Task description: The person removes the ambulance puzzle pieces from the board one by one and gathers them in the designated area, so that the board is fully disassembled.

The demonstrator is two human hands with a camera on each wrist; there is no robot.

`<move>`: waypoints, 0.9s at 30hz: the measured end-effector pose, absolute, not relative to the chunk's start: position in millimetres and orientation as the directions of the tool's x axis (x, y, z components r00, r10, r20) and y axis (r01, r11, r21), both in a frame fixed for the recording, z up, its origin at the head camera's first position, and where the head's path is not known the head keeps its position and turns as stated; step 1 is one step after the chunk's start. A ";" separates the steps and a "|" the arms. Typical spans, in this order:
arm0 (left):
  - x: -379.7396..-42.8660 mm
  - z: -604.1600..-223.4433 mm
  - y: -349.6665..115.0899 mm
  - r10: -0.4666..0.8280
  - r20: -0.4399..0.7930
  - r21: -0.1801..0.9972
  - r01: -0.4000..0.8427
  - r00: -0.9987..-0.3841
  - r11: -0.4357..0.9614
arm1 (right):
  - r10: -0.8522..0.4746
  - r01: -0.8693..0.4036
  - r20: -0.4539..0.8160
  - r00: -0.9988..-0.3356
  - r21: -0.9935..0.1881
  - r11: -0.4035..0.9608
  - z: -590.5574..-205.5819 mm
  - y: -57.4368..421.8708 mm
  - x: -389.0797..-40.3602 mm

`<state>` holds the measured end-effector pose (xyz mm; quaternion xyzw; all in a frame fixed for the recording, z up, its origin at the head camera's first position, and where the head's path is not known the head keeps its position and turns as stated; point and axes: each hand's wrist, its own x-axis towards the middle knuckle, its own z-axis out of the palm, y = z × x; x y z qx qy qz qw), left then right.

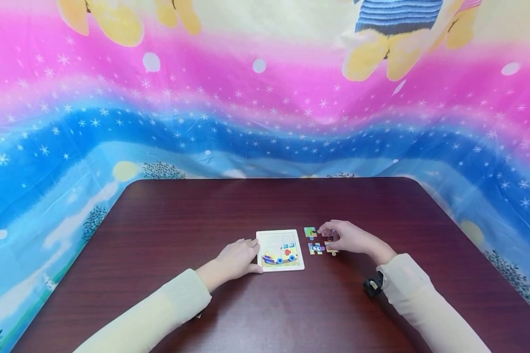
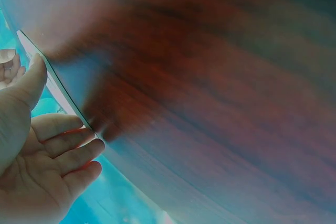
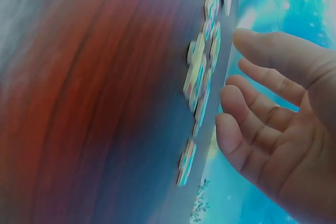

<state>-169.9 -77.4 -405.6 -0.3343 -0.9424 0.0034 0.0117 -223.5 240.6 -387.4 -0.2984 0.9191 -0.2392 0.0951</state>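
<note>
A square jigsaw tray [image 1: 271, 240] with a white border lies on the table. Joined pieces [image 1: 279, 259] with a vehicle picture fill its lower part. My left hand [image 1: 234, 260] touches the tray's left edge, with fingers extended and the thumb at the near corner; the left wrist view shows the fingertips against that edge. To the right of the tray lie several loose puzzle pieces [image 1: 315, 248]. Over them hovers my right hand [image 1: 346, 238], fingers loosely bent. In the right wrist view a gap shows between its thumb and fingers, apart from the pieces [image 3: 195, 85].
The dark red-brown wooden table [image 1: 194, 211] has rounded far corners. Behind and beside it hangs a colourful printed cloth [image 1: 256, 103]. A black device [image 1: 372, 288] is strapped at the right wrist.
</note>
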 end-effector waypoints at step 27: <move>-170.0 -404.7 -77.5 0.629 0.009 -0.017 0.629 -0.777 0.777 | -0.672 -0.582 -0.035 -0.740 -0.469 0.665 -388.9 179.6 -216.6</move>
